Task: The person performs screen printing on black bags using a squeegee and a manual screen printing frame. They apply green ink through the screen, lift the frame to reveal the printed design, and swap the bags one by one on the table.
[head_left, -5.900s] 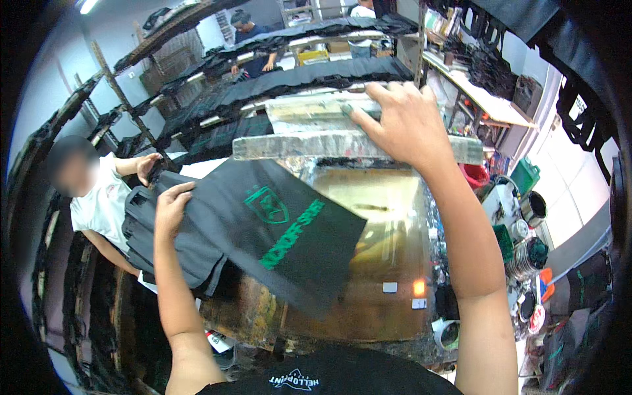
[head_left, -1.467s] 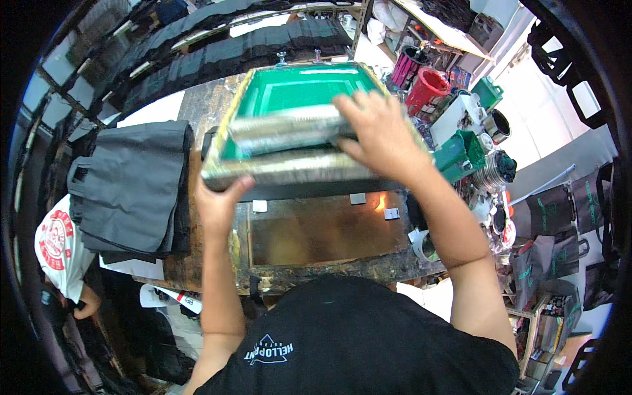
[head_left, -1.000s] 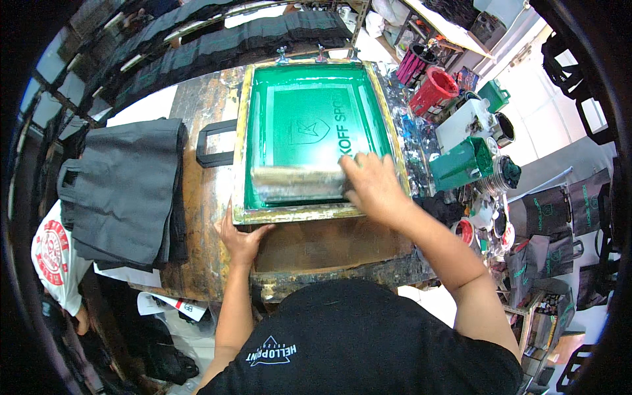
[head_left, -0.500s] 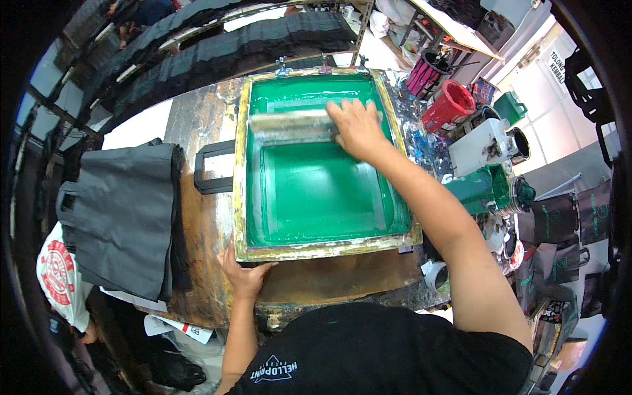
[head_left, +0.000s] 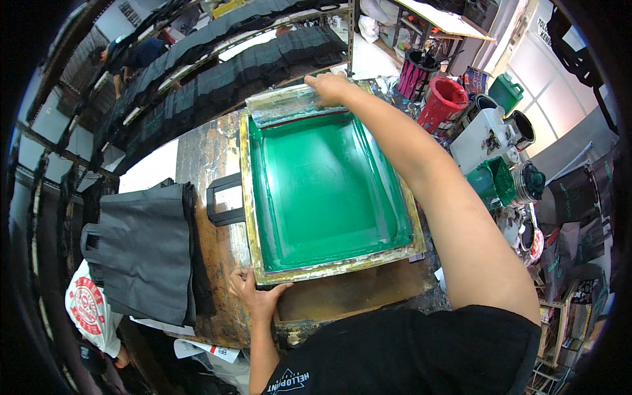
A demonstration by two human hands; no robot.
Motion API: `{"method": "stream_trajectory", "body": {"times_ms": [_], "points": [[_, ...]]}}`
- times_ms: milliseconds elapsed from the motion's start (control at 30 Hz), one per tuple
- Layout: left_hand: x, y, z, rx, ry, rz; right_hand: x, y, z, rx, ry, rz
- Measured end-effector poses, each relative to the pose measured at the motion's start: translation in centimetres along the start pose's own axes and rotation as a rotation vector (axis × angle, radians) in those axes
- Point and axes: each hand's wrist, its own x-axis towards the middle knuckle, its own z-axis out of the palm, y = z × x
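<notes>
A screen-printing frame (head_left: 342, 271) with green ink over its mesh lies on the stained worktable. My right hand (head_left: 329, 89) is closed on the right end of a wide squeegee (head_left: 280, 107), which leans at the frame's far edge with its blade toward the ink. My left hand (head_left: 257, 294) is at the near left corner of the frame, fingers spread and thumb stretched along the near edge. A black bag handle (head_left: 225, 215) sticks out from under the frame's left side. Left of it lies a stack of black fabric bags (head_left: 145, 250).
At the right stand a red ink pail (head_left: 444, 105), a pink-streaked bucket (head_left: 416, 72), a white jerrycan (head_left: 480, 138) and a green ink container (head_left: 490, 181). Racks of black bags (head_left: 263, 62) run along the back. Another person (head_left: 141, 59) is at the back left.
My right hand has pushed the squeegee from the upper part of the mesh to the frame's far edge and tipped it. My left hand stays at the near corner. The head view has shifted.
</notes>
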Motion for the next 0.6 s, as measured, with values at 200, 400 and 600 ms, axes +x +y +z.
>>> {"method": "stream_trajectory", "body": {"times_ms": [200,400,600], "points": [[8.0,4.1,-2.5,-0.049,0.069,0.280,-4.5,-0.7,1.5,-0.137,0.366,0.003],[25.0,10.2,1.2,-0.094,0.284,0.527,-4.8,-1.9,4.4,-0.226,0.492,0.025],[37.2,12.9,8.9,0.234,0.216,0.583,-4.9,-2.6,5.8,-0.291,0.499,0.016]]}}
